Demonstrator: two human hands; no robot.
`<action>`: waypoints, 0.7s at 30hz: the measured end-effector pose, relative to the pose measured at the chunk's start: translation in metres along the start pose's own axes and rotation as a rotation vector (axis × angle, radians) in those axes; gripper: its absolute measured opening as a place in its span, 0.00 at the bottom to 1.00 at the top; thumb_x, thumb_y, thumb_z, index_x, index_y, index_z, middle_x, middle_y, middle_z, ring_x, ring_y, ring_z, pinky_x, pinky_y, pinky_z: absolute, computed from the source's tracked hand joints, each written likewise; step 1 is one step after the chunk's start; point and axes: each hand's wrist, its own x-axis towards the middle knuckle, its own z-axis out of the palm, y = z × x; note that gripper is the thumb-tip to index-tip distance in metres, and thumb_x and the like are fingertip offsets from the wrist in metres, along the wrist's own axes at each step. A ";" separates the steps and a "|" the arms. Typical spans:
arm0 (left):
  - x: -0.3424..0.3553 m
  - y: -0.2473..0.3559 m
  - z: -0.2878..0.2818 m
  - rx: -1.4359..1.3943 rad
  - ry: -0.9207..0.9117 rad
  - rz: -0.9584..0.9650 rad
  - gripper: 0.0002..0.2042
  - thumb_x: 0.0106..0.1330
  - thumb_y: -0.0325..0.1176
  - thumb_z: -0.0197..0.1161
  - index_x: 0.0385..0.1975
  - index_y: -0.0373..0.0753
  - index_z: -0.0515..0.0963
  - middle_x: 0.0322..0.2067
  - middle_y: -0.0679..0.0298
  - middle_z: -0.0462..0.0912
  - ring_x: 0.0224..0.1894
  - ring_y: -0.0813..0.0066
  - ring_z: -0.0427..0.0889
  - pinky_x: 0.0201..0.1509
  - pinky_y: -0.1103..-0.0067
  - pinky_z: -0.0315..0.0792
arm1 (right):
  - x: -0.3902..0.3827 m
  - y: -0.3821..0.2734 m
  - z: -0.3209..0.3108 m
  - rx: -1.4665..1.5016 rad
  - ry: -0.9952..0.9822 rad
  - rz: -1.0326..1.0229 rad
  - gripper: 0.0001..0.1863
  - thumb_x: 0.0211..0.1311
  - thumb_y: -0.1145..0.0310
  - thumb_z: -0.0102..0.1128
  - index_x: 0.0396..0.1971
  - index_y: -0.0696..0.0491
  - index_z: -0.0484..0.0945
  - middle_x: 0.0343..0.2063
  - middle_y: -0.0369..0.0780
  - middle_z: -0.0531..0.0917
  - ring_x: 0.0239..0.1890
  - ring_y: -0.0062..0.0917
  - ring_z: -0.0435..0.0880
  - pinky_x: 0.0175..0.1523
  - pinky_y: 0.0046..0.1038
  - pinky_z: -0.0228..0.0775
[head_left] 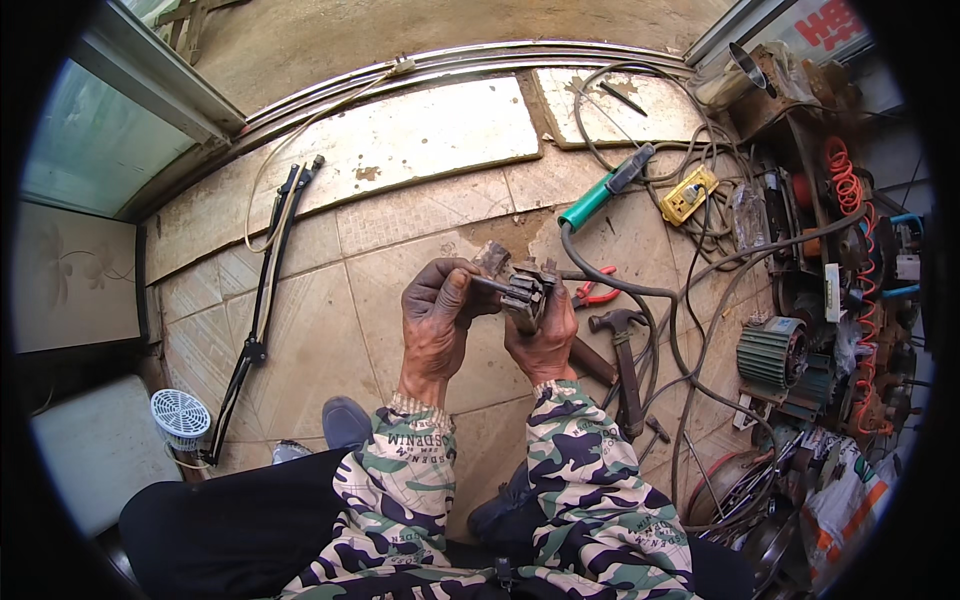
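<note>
Both hands are up in front of me over the tiled floor, dirty with grease. My left hand (436, 322) pinches a thin dark metal rod (490, 284) between thumb and fingers. Its tip meets a blocky, slotted metal part (526, 298), which my right hand (545, 340) grips. The part's exact kind is hard to make out, and my fingers cover some of it. A worn metal piece (492, 258) shows just beyond the hands. Right of my right hand lie red-handled pliers (600, 292), partly hidden, and a claw hammer (624, 365).
A green-handled tool (590, 198) with a thick cable lies ahead, near a yellow socket box (688, 195). Cables loop along the right, beside a green electric motor (772, 352). A black folding lamp arm (264, 290) stretches along the left. Boards (420, 140) line the doorway.
</note>
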 end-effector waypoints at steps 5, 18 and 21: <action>-0.001 -0.002 -0.001 0.026 -0.024 -0.007 0.12 0.72 0.38 0.64 0.43 0.36 0.78 0.37 0.59 0.86 0.37 0.71 0.87 0.39 0.75 0.85 | -0.002 0.002 -0.001 -0.014 0.007 0.000 0.40 0.49 0.73 0.73 0.62 0.66 0.65 0.43 0.53 0.83 0.44 0.51 0.85 0.51 0.40 0.77; -0.003 0.001 0.002 0.035 0.021 0.010 0.11 0.71 0.36 0.65 0.43 0.35 0.80 0.35 0.59 0.88 0.35 0.73 0.88 0.37 0.78 0.85 | 0.002 0.000 0.000 -0.017 0.032 -0.067 0.40 0.48 0.72 0.71 0.61 0.71 0.63 0.37 0.54 0.80 0.36 0.51 0.80 0.43 0.45 0.75; -0.002 0.000 0.000 0.049 0.026 0.007 0.11 0.71 0.37 0.65 0.43 0.35 0.79 0.35 0.59 0.87 0.35 0.72 0.88 0.36 0.78 0.85 | 0.003 -0.001 0.000 -0.028 0.040 -0.076 0.40 0.48 0.72 0.72 0.61 0.71 0.63 0.36 0.54 0.79 0.36 0.51 0.79 0.42 0.45 0.74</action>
